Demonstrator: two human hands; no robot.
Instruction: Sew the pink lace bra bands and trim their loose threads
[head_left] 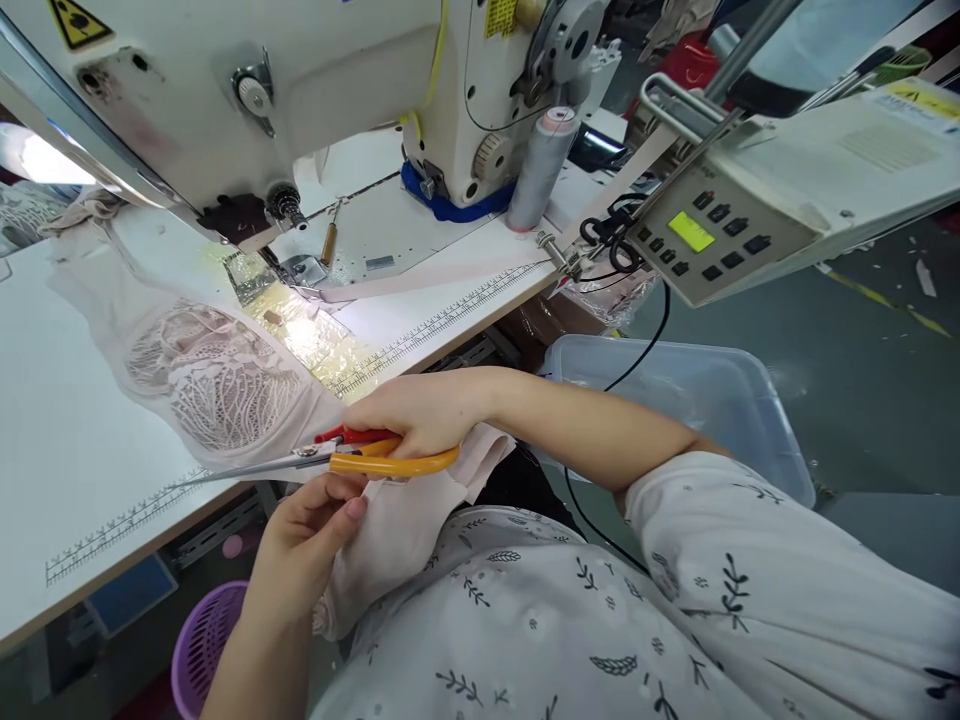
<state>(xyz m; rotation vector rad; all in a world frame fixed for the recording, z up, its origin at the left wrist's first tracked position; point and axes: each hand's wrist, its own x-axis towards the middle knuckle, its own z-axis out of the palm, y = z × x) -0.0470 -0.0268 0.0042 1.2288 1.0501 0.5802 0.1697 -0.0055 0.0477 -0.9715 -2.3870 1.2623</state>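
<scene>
My right hand (420, 408) is wrapped round the orange handle of a pair of scissors (397, 464), whose long blades point left over the table's front edge. Red shows on the handle under my fingers. Just below the scissors, my left hand (311, 530) pinches the edge of a pale pink fabric piece (397, 535), which hangs down over my lap. A pale pink lace bra (232, 395) lies on the white table, its near side running towards my right hand. The scissor blades pass along its lower edge.
A white sewing machine (360, 60) stands behind the bra, with a grey thread cone (541, 170) beside it. A control box (735, 220) juts in at right. Below are a clear plastic bin (675, 370) and a purple basket (206, 640).
</scene>
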